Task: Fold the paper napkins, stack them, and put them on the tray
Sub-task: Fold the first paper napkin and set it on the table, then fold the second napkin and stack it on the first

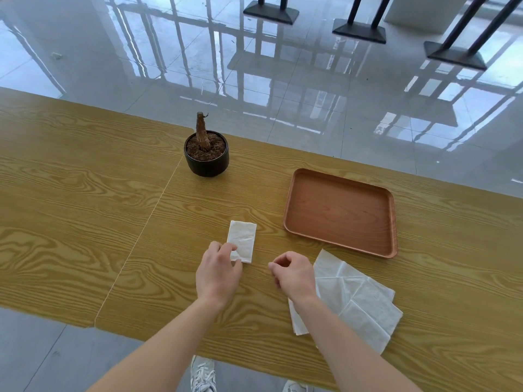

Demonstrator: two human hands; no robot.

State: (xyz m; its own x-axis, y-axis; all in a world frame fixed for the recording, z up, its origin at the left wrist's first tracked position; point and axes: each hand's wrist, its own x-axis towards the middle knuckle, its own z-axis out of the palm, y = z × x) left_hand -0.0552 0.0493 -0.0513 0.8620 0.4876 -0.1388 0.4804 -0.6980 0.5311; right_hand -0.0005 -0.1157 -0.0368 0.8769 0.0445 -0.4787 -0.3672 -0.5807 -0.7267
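A folded white napkin (243, 239) lies as a narrow rectangle on the wooden table (85, 210). My left hand (218, 271) rests on its near corner, fingers pinching the paper edge. My right hand (294, 274) hovers just right of it, fingers loosely curled with nothing in them. Several unfolded white napkins (362, 301) lie fanned out to the right, partly under my right forearm. The brown tray (294, 193) sits beyond them with nothing on it.
A black pot (206, 159) with a bare stump stands at the table's far side, left of the tray. The table's far edge drops to a glossy tiled floor with black stand bases (359, 31). My shoes (202, 376) show below the near edge.
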